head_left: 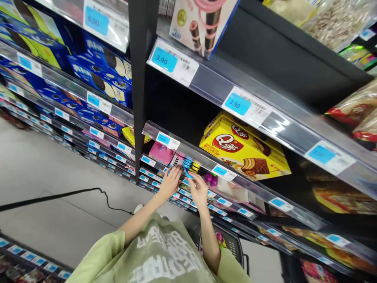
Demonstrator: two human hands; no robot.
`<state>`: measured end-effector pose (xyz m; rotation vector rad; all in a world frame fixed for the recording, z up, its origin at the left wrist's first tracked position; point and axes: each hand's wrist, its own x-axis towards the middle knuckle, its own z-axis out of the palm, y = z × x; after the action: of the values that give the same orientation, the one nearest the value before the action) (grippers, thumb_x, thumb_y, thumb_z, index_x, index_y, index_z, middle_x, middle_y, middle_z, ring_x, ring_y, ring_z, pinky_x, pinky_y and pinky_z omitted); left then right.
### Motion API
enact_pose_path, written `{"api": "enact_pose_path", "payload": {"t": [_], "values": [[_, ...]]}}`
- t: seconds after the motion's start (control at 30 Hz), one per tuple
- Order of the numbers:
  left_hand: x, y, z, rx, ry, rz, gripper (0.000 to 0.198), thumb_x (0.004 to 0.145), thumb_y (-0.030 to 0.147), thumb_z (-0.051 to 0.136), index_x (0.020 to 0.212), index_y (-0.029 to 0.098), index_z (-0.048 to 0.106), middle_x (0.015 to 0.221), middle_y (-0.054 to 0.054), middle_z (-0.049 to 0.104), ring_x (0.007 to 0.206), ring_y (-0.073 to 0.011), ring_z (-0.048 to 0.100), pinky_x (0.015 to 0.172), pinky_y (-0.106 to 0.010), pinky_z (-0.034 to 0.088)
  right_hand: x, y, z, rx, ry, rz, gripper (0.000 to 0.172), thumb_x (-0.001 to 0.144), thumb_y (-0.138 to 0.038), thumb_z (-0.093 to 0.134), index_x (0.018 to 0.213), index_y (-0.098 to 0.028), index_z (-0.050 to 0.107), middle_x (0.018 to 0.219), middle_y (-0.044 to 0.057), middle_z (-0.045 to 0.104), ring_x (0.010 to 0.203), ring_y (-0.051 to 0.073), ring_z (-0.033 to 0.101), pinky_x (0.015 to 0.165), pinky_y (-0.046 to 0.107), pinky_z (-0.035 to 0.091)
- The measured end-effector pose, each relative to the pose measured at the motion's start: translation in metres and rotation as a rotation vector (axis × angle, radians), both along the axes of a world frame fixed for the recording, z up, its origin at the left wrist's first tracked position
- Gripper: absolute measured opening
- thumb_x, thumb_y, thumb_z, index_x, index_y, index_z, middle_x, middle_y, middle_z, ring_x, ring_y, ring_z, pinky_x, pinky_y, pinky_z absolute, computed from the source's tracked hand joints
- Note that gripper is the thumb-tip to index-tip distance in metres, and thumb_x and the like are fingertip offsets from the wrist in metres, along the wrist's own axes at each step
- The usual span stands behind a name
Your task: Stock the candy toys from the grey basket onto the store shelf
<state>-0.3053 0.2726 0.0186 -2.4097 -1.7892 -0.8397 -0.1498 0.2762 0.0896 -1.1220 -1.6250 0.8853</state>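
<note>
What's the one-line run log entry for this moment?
left hand: near striped item, contact unclear | right hand: fingers at blue item, hold unclear | nearby: pink package, yellow box on shelf above

At the front edge of the lower shelf (160, 157), the black-and-white pack (177, 159) is partly covered by the left grip (171, 183). The blue item (187, 173) at the right grip (198, 192) is too small to be identified. The top of the wafer-roll box (188, 21), at the upper shelf's front edge, is cut off by the picture's top border. Fine print on the price labels (259, 112) is blurred. The basket (233, 244) is partly hidden by the right forearm (209, 239).
</note>
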Motion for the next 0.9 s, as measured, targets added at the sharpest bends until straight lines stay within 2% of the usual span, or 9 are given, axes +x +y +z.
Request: {"api": "enact_pose_path", "payload": {"t": [0.13, 0.27, 0.43, 0.67, 0.8, 0.9], "values": [[-0.007, 0.001, -0.001, 0.007, 0.023, -0.039, 0.055, 0.096, 0.025, 0.047, 0.149, 0.010, 0.049, 0.158, -0.015, 0.047, 0.150, -0.0271, 0.036, 0.123, -0.046, 0.030, -0.006, -0.001, -0.001, -0.029, 0.003, -0.032, 0.025, 0.095, -0.036, 0.065, 0.112, -0.021, 0.075, 0.119, 0.012, 0.070, 0.094, 0.022, 0.074, 0.089, 0.040, 0.062], [-0.014, 0.003, -0.004, 0.005, 0.045, -0.091, 0.058, 0.094, 0.021, 0.046, 0.152, 0.010, 0.045, 0.160, -0.014, 0.044, 0.151, -0.0259, 0.034, 0.123, -0.045, 0.029, -0.012, -0.005, -0.004, -0.019, 0.006, -0.058, 0.025, 0.095, -0.037, 0.064, 0.111, -0.021, 0.075, 0.122, 0.013, 0.069, 0.106, 0.025, 0.072, 0.089, 0.040, 0.063], [-0.017, 0.004, -0.007, 0.020, 0.046, -0.120, 0.061, 0.093, 0.019, 0.045, 0.154, 0.009, 0.042, 0.162, -0.014, 0.041, 0.153, -0.0264, 0.031, 0.125, -0.047, 0.027, -0.015, -0.006, -0.001, 0.004, -0.108, -0.157, 0.028, 0.097, -0.038, 0.060, 0.116, -0.021, 0.072, 0.122, 0.013, 0.069, 0.093, 0.022, 0.075, 0.089, 0.039, 0.061], [-0.019, 0.005, -0.008, 0.005, 0.039, -0.143, 0.064, 0.093, 0.019, 0.045, 0.155, 0.008, 0.039, 0.163, -0.014, 0.039, 0.153, -0.0265, 0.030, 0.125, -0.047, 0.026, -0.018, 0.002, -0.001, -0.041, -0.163, -0.172, 0.031, 0.097, -0.043, 0.058, 0.115, -0.021, 0.070, 0.117, 0.012, 0.073, 0.093, 0.022, 0.075, 0.088, 0.037, 0.061], [-0.018, 0.005, -0.013, 0.023, 0.021, -0.154, 0.062, 0.093, 0.020, 0.044, 0.154, 0.008, 0.041, 0.163, -0.014, 0.039, 0.154, -0.0266, 0.029, 0.126, -0.047, 0.024, -0.021, 0.004, 0.002, -0.002, -0.213, -0.177, 0.030, 0.099, -0.042, 0.056, 0.114, -0.020, 0.070, 0.115, 0.012, 0.074, 0.090, 0.021, 0.075, 0.085, 0.036, 0.061], [-0.018, 0.005, -0.015, 0.028, 0.005, -0.148, 0.062, 0.093, 0.019, 0.044, 0.154, 0.008, 0.041, 0.163, -0.014, 0.039, 0.154, -0.0269, 0.029, 0.126, -0.047, 0.023, -0.025, 0.004, 0.009, 0.095, -0.341, -0.171, 0.029, 0.101, -0.037, 0.053, 0.115, -0.020, 0.072, 0.115, 0.011, 0.073, 0.096, 0.022, 0.074, 0.089, 0.036, 0.059]]}}
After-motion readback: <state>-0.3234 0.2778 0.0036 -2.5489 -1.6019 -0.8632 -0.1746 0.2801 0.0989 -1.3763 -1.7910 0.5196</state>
